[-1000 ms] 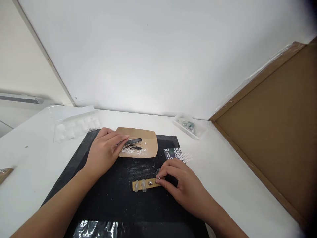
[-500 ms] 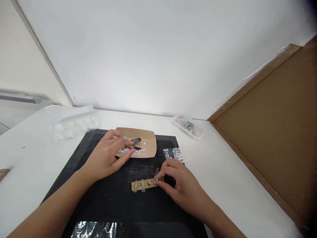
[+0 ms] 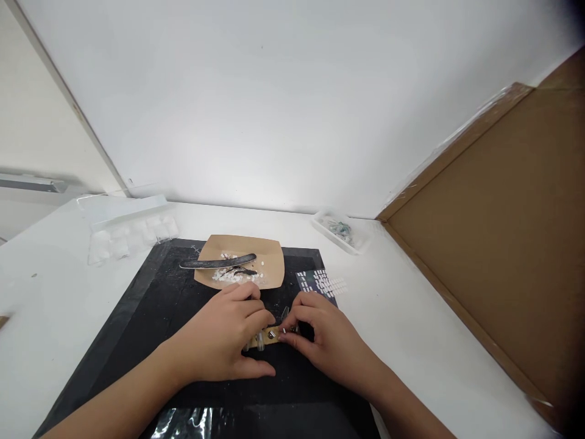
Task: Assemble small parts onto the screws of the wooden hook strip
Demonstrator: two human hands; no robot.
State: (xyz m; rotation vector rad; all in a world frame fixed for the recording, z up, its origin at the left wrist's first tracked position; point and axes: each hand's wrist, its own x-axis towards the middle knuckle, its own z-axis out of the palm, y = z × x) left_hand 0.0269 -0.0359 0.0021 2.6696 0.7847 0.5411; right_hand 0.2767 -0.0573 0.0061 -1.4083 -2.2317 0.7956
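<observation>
Hands: two, left hand (image 3: 227,341) and right hand (image 3: 320,338), both pinching one tan strip (image 3: 269,335) with small studs, mid-mat (image 3: 150,305).

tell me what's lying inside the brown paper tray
In the brown paper tray lie dark metal tweezers and a scatter of small white pieces. The tweezers cover part of the pile, so anything beneath them cannot be seen.

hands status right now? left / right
Left hand: curled over the small wooden strip on the black mat; grip cannot be told.
Right hand: fingertips pinched at the strip's other end.
</observation>
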